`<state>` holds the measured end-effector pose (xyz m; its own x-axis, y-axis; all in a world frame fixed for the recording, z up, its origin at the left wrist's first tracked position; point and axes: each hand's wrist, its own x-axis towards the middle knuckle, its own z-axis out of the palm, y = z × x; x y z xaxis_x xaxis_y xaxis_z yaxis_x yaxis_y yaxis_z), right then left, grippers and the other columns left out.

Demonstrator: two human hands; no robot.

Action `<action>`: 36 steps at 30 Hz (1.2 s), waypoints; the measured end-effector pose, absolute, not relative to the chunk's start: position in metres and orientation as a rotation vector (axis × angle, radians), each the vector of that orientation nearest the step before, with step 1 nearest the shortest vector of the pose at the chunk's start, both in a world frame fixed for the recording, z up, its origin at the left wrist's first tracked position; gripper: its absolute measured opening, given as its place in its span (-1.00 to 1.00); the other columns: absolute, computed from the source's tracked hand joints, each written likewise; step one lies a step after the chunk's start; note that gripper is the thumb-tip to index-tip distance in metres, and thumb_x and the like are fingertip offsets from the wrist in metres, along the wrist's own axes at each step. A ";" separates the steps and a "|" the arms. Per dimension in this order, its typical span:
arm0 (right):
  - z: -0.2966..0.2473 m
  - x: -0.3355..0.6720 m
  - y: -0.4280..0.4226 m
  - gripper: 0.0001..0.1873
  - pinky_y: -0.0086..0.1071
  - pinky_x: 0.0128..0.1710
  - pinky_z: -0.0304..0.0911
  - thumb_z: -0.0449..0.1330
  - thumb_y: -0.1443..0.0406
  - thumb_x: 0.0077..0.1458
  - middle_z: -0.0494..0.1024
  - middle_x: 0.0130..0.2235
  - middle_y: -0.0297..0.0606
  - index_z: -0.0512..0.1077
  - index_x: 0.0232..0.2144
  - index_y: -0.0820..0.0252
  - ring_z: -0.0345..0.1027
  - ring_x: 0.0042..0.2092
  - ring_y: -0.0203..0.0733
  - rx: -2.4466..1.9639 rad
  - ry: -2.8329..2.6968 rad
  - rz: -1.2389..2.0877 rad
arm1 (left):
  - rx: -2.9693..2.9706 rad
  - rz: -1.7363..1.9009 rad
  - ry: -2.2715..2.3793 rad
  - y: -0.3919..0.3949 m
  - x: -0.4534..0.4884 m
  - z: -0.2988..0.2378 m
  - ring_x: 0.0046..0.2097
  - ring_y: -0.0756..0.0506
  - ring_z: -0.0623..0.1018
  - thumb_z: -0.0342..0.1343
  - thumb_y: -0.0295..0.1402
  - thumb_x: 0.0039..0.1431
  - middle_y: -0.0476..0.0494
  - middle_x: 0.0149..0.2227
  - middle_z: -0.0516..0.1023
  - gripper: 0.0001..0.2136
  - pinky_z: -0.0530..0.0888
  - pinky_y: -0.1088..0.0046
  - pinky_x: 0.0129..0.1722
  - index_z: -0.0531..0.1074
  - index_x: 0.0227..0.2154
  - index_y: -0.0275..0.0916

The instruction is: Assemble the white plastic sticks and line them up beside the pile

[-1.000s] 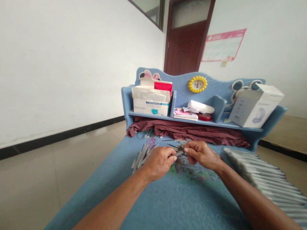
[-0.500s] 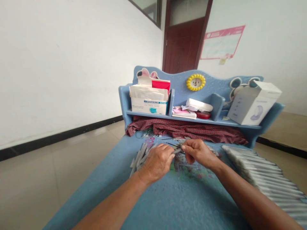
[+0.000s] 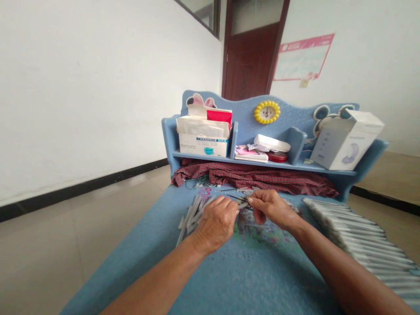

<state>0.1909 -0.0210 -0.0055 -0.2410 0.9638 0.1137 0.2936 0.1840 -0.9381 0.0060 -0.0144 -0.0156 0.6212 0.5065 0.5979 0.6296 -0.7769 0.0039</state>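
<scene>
My left hand [image 3: 215, 224] and my right hand [image 3: 269, 208] meet over the middle of a blue desk [image 3: 229, 271]. Both are closed in a pinch on one small grey stick-like piece [image 3: 243, 204] held between them, with thin dark wires running from it. A loose heap of similar grey pieces [image 3: 192, 212] lies just left of my left hand. More thin wires and small parts [image 3: 241, 191] lie on the desk behind my fingers.
A row of several long grey strips [image 3: 357, 238] lies at the right of the desk. Red checked cloth [image 3: 256, 178] is bunched under the blue shelf [image 3: 262, 164], which carries a mask box [image 3: 203, 140], papers, a yellow clock [image 3: 267, 112] and a white carton [image 3: 344, 140].
Both hands have shifted slightly up and left in view, still pinching the small piece; much of the shift comes from the camera moving.
</scene>
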 end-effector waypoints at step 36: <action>-0.029 0.164 -0.011 -0.63 -0.33 -0.30 0.24 -0.09 0.17 0.15 0.55 -0.28 -0.04 0.43 -0.26 0.25 0.43 -0.25 -0.04 -1.751 -2.453 -0.109 | -3.481 -0.953 -1.594 0.016 -0.010 0.001 -0.50 0.03 0.39 -0.02 -0.26 0.04 0.00 -0.53 0.48 -0.79 0.30 0.57 -0.47 0.41 -0.49 -0.29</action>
<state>0.1636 -0.0108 -0.0292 -0.3207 0.9362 0.1435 0.9453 0.3260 -0.0140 -0.0100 0.0157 0.0007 0.6247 0.7777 0.0704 0.4301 -0.4179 0.8003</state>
